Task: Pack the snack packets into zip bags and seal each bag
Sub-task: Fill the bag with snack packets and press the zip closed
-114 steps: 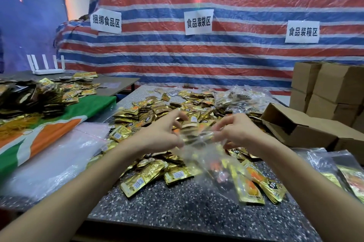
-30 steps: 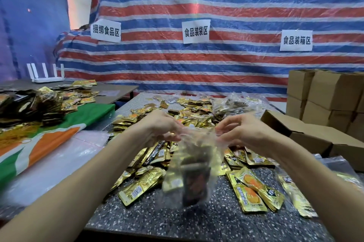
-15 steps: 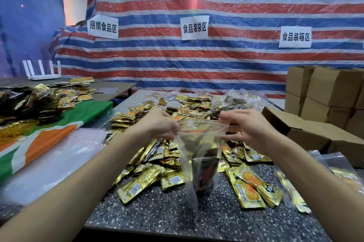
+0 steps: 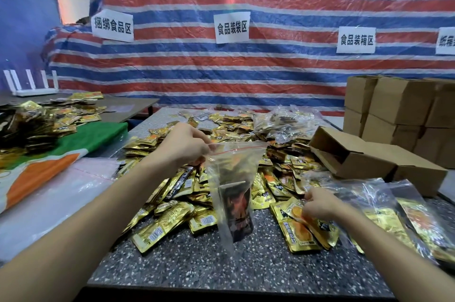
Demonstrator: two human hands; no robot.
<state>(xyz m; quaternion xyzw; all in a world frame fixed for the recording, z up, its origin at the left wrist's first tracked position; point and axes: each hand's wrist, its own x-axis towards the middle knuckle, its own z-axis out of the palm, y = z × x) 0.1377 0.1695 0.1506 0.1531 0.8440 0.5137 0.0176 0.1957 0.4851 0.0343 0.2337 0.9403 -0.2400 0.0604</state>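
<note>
One dark packet (image 4: pixel 236 210) sits inside; left hand (image 4: pixel 187 145) pinches the zip bag (image 4: pixel 232 166) rim, right hand (image 4: pixel 317 205) pinches a gold packet (image 4: pixel 299 232) at lower right; keep the mouth wide.

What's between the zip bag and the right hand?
Head view: loose gold packets lie on the table between the zip bag and the right hand.

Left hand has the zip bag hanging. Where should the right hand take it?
Pinch the free top right corner of the zip bag, coming from the right: the left hand holds the opposite corner, so the mouth sags between.
</note>
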